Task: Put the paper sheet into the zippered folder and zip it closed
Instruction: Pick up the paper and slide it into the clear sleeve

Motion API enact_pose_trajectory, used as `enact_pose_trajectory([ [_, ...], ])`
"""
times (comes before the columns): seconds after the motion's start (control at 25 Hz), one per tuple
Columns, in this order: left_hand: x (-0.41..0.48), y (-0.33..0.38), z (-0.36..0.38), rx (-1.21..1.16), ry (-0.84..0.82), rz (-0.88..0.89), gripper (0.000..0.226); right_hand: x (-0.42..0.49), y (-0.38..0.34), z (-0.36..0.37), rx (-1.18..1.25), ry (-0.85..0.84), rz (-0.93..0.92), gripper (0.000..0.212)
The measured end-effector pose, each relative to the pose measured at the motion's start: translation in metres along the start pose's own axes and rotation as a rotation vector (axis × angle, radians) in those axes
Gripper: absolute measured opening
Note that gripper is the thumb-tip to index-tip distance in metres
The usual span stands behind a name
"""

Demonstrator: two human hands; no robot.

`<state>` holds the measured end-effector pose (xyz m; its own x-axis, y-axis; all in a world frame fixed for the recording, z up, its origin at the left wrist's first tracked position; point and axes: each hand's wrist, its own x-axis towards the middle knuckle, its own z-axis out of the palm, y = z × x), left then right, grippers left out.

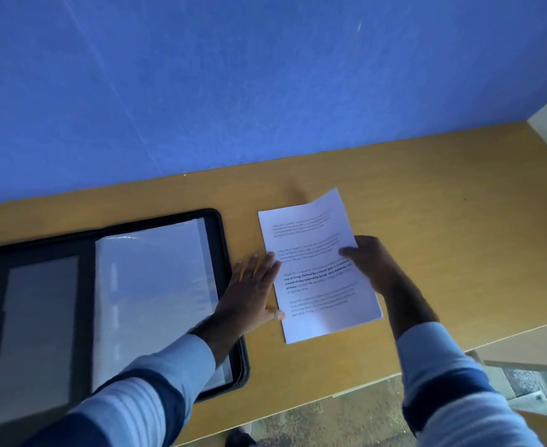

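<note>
1. From my remote seat I see the paper sheet (pixel 318 269) lying printed side up on the table (pixel 443 204), just to the right of the zippered folder (pixel 223 240) and not inside it.
2. The sheet's far right corner curls up off the table.
3. The right hand (pixel 372 262) grips the sheet's right edge, with the thumb on top of the print and the fingers curled round the edge.
4. The left hand (pixel 252 291) lies flat with its fingers straight. Its fingertips and thumb touch the sheet's left edge, and it holds nothing.
5. The folder lies spread open and unzipped. Its right half shows a clear plastic sleeve and its left half a grey pocket.
6. The left forearm, in a blue striped sleeve (pixel 156 391), crosses the folder's near right corner.
7. A blue wall (pixel 265 75) rises behind the table's far edge.
</note>
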<state>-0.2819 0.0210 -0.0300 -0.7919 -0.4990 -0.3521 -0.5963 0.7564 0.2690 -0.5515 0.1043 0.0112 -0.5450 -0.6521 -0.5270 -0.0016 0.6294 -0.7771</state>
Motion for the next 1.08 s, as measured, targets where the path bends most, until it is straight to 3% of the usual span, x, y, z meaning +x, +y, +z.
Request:
enact_pose_trajectory([
  [0.08, 0.0, 0.002, -0.008, -0.241, 0.101, 0.011, 0.114, -0.017, -0.003, -0.003, 0.036, 0.022, -0.026, 0.014],
  [0.16, 0.001, 0.003, -0.027, -0.805, 0.228, -0.128, 0.108, -0.03, -0.009, -0.011, 0.181, -0.045, -0.088, 0.014],
  [0.24, 0.006, 0.002, -0.051, -1.389, 0.255, -0.224, 0.084, -0.042, -0.012, -0.017, 0.334, -0.121, -0.133, 0.019],
  [0.32, 0.015, -0.002, -0.075, -1.617, 0.181, -0.18, 0.051, -0.051, -0.015, -0.019, 0.446, -0.202, -0.197, 0.027],
  [0.44, 0.022, 0.001, -0.107, -1.669, 0.158, -0.079, 0.043, -0.059, -0.025, -0.02, 0.46, -0.191, -0.312, 0.03],
  [0.6, 0.022, 0.007, -0.131, -1.495, 0.201, 0.036, 0.035, -0.061, -0.031, -0.017, 0.454, -0.021, -0.383, 0.029],
  [0.88, 0.008, 0.022, -0.135, -1.348, 0.438, 0.072, 0.024, -0.07, -0.03, 0.007, 0.561, 0.079, -0.454, 0.028],
  [1.08, 0.007, 0.022, -0.134, -1.348, 0.454, 0.08, 0.024, -0.068, -0.032, 0.014, 0.577, 0.123, -0.466, 0.025],
])
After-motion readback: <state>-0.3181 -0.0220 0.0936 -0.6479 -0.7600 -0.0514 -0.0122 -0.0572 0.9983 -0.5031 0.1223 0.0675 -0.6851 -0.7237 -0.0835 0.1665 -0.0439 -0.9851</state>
